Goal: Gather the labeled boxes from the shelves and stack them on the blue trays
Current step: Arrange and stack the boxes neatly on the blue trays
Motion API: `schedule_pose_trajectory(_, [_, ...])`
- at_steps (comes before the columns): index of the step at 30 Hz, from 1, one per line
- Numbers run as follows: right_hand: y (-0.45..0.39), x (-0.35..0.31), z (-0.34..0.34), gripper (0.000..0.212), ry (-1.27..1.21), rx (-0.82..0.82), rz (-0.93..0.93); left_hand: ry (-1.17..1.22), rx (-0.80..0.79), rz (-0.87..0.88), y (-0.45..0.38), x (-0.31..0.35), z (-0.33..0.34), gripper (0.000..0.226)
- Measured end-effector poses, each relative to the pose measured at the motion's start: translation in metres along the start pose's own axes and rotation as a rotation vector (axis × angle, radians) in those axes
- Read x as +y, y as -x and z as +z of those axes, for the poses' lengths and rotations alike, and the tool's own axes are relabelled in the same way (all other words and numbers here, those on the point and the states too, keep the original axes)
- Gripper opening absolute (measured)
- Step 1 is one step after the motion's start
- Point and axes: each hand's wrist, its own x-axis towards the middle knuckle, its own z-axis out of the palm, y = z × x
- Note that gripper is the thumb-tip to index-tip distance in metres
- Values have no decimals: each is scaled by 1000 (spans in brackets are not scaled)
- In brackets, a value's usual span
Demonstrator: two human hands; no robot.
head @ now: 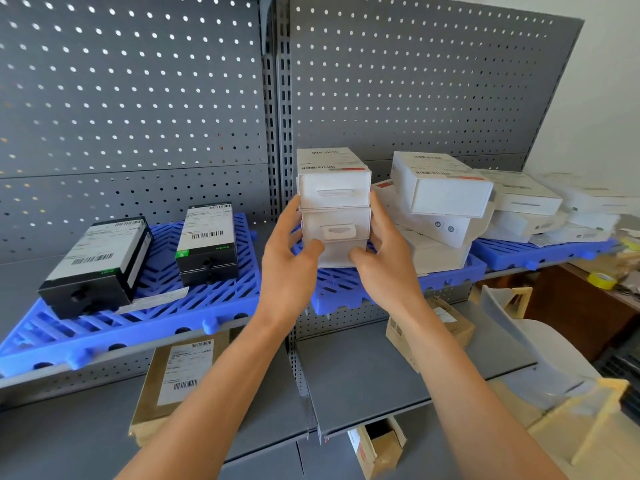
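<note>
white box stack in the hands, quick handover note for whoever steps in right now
Left hand and right hand grip a stack of three white boxes from both sides, at the middle blue tray.
Done: two black boxes sit on the left blue tray; white boxes are piled on the middle tray and the right blue tray.
Left: set this stack down; brown labeled boxes wait on the lower shelf.

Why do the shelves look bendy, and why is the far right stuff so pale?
In the head view the wide lens bows the shelf edge and pegboard; the far right white boxes are washed out and soft; the stack of white boxes between the left hand and right hand stays sharp.
</note>
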Motion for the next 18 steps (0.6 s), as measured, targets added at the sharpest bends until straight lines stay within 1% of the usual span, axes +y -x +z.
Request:
schedule_pose_trajectory(7, [4, 7, 1, 101, 10, 26, 9, -100, 9, 27, 6, -5, 0, 76])
schedule_pose_trajectory(18, [4, 6, 4, 101, 34, 27, 0, -70, -56, 12, -3, -7, -7, 82])
